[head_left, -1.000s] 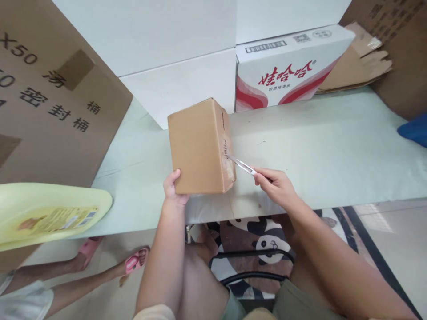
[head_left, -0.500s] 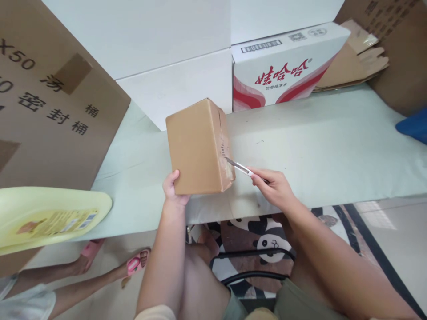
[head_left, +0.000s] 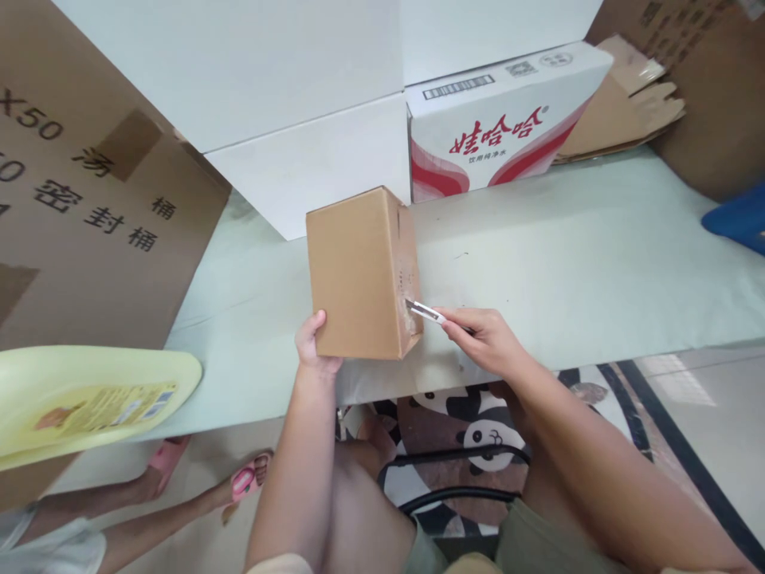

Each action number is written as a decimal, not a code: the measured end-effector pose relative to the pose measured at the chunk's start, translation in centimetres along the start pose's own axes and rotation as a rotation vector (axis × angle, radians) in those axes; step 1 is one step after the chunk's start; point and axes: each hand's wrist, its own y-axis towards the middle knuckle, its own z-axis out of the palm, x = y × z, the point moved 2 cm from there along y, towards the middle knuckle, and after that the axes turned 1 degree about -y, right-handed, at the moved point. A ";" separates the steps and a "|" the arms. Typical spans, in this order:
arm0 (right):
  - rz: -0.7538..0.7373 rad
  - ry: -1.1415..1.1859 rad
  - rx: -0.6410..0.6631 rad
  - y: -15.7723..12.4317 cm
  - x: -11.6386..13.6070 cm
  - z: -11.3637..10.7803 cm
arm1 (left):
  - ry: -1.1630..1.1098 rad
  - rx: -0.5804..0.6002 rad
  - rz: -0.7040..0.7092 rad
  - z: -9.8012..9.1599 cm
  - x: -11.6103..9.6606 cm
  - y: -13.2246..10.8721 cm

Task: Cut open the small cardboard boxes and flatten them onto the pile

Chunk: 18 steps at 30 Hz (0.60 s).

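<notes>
A brown cardboard box [head_left: 354, 279] is tilted above the pale green tabletop, its taped side turned to the right. My left hand [head_left: 313, 343] grips the box at its lower left corner, thumb on the front face and the other fingers underneath, mostly hidden. In my right hand [head_left: 487, 339] is a white utility knife [head_left: 429, 312], pinched between thumb and fingers. Its blade is out, and the tip touches the tape on the right side of the box, in the lower half. Whether the blade has gone through the tape I cannot tell.
White cartons [head_left: 311, 159] and a red-and-white water carton [head_left: 484, 143] line the back. A large cardboard box [head_left: 89, 263] and a yellow container [head_left: 101, 399] are at left. Flattened cardboard [head_left: 621, 112] and a blue object [head_left: 738, 219] lie at right. Another person's legs [head_left: 173, 510] show below left.
The knife tip has moved down along the taped side. The box has shifted slightly right and down in view, with its taped side turned a little more away.
</notes>
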 end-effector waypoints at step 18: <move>0.319 -0.171 -0.255 -0.2 -4.4 -1.2 | -0.199 0.093 -0.131 2.2 -0.5 -0.4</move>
